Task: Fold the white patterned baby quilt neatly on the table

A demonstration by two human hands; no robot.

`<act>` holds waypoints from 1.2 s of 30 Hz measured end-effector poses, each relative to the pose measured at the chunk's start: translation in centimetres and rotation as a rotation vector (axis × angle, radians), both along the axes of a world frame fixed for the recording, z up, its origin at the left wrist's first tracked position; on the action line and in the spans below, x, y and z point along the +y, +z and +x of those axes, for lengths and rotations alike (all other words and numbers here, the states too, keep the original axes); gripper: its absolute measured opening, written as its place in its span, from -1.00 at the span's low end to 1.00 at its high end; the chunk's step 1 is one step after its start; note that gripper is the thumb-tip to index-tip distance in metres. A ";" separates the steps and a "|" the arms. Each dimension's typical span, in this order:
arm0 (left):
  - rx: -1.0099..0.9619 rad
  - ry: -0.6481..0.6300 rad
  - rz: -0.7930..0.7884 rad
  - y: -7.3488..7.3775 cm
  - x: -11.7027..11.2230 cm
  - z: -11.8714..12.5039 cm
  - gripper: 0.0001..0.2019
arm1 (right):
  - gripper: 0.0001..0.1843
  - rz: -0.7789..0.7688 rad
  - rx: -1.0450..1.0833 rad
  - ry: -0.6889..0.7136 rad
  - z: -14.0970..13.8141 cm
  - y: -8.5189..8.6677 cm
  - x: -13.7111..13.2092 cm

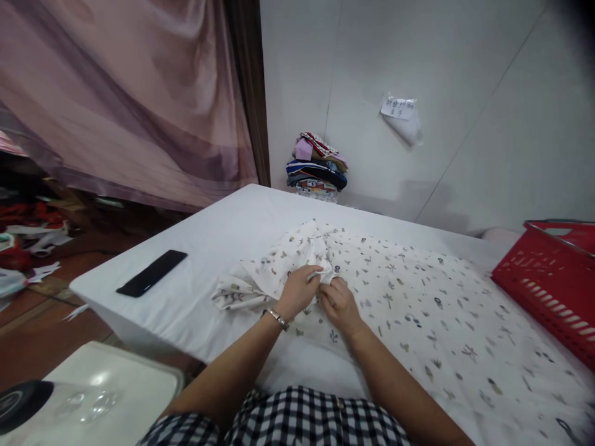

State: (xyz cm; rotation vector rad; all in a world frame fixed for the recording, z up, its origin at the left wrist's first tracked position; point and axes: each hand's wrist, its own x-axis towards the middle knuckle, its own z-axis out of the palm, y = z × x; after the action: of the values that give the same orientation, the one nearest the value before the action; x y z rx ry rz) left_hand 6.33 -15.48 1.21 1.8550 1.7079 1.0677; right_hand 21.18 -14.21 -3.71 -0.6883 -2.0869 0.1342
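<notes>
A white printed cloth with small plant-like motifs spreads over the right side of the table, and its left part is gathered into folds. My left hand, with a bracelet at the wrist, is closed on a bunched fold of it. Right beside it, my right hand pinches the same gathered fabric from the right. Both hands sit close together over the cloth's near left part. The fingertips are partly hidden by the folds.
A black phone lies on the white table at left. A red basket stands at the right edge. Folded clothes are stacked by the wall. A white stool stands front left, near the pink curtain.
</notes>
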 end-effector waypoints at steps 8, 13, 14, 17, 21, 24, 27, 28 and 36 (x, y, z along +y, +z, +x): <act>0.314 0.029 0.156 2.0 -2.4 0.0 -0.73 | -0.77 0.092 -0.101 0.017 -0.2 0.0 -0.5; 0.436 -0.014 0.055 2.0 -2.6 -0.2 -0.72 | -0.81 0.120 -0.135 -0.043 -0.3 0.4 -1.0; 0.449 -0.022 0.023 1.9 -2.6 -0.2 -0.73 | -0.81 0.118 -0.143 -0.051 -0.3 0.5 -1.0; 0.456 -0.004 0.001 1.7 -2.6 0.0 -0.72 | -0.81 0.119 -0.159 -0.065 -0.4 0.6 -1.3; 0.390 0.077 0.143 2.4 -2.7 -0.3 -0.67 | -0.81 0.129 -0.172 -0.091 -0.5 0.6 -1.5; 0.303 0.157 0.288 3.3 -2.3 -1.3 -0.67 | -0.80 0.113 -0.198 -0.115 -0.5 0.7 -1.7; 0.306 0.236 0.342 3.8 -1.6 -2.2 -0.69 | -0.80 0.119 -0.199 -0.125 -0.6 0.7 -1.8; 0.343 0.216 0.298 3.7 -1.5 -2.2 -0.71 | -0.80 0.123 -0.193 -0.119 -0.6 0.7 -1.8; 0.275 0.002 0.046 1.0 -2.0 -0.3 -0.86 | -0.80 0.125 -0.168 -0.068 -0.8 0.6 -1.7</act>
State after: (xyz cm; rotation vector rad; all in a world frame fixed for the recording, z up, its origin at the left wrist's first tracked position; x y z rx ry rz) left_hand 6.06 -17.44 2.24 2.1104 1.8471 0.8928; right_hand 20.34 -15.90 -3.12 -0.7137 -2.2072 -0.0941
